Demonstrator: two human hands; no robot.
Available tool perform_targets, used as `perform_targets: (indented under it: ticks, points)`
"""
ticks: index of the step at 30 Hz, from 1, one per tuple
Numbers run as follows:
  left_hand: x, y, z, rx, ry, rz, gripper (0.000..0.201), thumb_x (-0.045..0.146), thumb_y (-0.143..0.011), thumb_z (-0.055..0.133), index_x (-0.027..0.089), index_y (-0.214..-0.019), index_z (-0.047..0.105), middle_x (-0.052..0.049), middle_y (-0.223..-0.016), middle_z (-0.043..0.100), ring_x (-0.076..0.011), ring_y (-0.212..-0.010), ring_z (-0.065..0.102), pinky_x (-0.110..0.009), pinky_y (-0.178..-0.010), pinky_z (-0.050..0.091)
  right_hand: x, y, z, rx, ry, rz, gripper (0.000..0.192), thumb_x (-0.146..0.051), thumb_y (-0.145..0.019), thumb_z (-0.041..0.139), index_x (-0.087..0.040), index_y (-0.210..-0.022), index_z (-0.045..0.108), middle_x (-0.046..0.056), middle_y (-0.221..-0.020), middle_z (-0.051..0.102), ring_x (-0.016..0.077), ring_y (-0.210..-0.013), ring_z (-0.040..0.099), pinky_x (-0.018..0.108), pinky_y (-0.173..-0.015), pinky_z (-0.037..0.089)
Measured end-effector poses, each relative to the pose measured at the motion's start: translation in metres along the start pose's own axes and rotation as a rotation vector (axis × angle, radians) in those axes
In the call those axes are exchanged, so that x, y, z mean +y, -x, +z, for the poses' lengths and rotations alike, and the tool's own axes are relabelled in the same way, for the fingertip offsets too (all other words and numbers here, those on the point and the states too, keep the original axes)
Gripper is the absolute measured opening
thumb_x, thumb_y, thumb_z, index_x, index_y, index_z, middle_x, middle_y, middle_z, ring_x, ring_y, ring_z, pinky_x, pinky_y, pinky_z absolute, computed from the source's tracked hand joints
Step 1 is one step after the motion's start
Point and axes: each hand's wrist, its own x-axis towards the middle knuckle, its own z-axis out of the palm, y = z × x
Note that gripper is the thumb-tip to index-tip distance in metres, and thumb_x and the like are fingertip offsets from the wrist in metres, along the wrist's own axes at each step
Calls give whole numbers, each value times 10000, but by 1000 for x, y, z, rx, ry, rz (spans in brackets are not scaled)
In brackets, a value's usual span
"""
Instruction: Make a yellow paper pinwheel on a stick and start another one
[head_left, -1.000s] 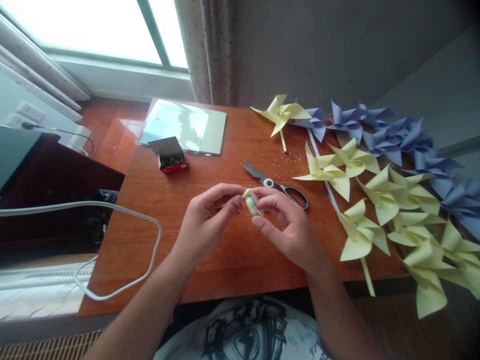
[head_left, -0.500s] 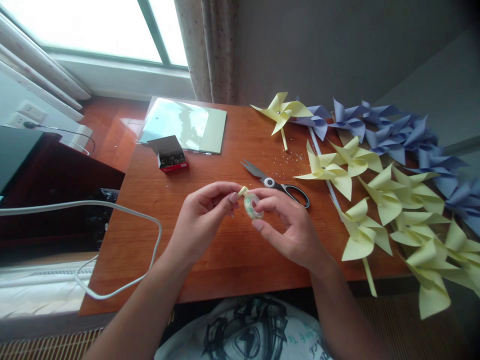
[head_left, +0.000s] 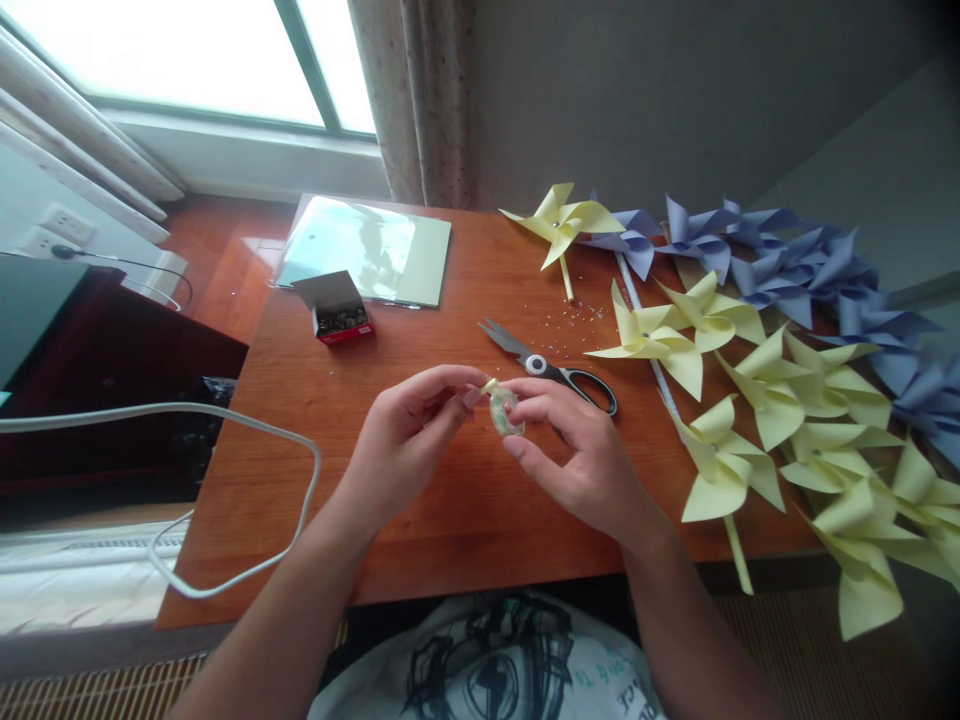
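Over the middle of the wooden table (head_left: 465, 520), my right hand (head_left: 577, 455) holds a small roll of clear tape (head_left: 504, 411) between thumb and fingers. My left hand (head_left: 409, 440) pinches a small yellow paper piece (head_left: 489, 386) at the top of the roll. Both hands meet at the roll, just in front of the scissors (head_left: 551, 373), which lie with blades apart.
Several yellow pinwheels (head_left: 757, 400) and purple pinwheels (head_left: 787, 265) cover the table's right side. An open red box of pins (head_left: 335, 308) and a glossy green sheet (head_left: 367, 250) lie at the back left. A white cable (head_left: 225, 500) loops past the left edge.
The tape roll has turned slightly in my fingers and my hands have shifted a little. Everything else on the table stays where it was.
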Motion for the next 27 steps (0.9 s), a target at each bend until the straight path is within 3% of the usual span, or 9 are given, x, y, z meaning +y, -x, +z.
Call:
perform_targets:
  ticks: [5, 10, 17, 27]
  points:
    - [1, 0, 1, -36, 68, -91, 187, 318, -828, 797, 170, -942, 787, -45, -795, 743, -142, -673, 619, -229, -586, 486, 3, 5, 1, 16, -109, 58, 137, -165, -924, 619, -256, -1020, 656, 76, -1351, 654, 247, -1286, 609, 448, -1099, 495]
    - [0, 0, 1, -98, 178, -181, 187, 301, -827, 808, 159, -940, 763, -48, -839, 742, -137, -740, 643, -218, -670, 515, 9, 7, 2, 44, -194, 99, 136, -239, -913, 680, -257, -1047, 662, 85, -1344, 650, 258, -1278, 611, 438, -1051, 546]
    - [2, -1, 2, -97, 374, -312, 135, 255, -841, 798, 168, -925, 738, -78, -1069, 767, -155, -903, 708, -192, -708, 530, 9, -1, -1, 89, -60, 63, 121, -263, -959, 635, -273, -1063, 696, 65, -1295, 703, 238, -1227, 649, 434, -1049, 549]
    - [1, -4, 6, -50, 602, -421, 131, 154, -794, 813, 130, -883, 720, -83, -984, 773, -123, -843, 720, -172, -771, 555, 9, -11, -2, 145, 115, -63, 185, -217, -977, 608, -285, -1095, 734, 41, -1152, 763, 221, -1132, 696, 417, -1032, 546]
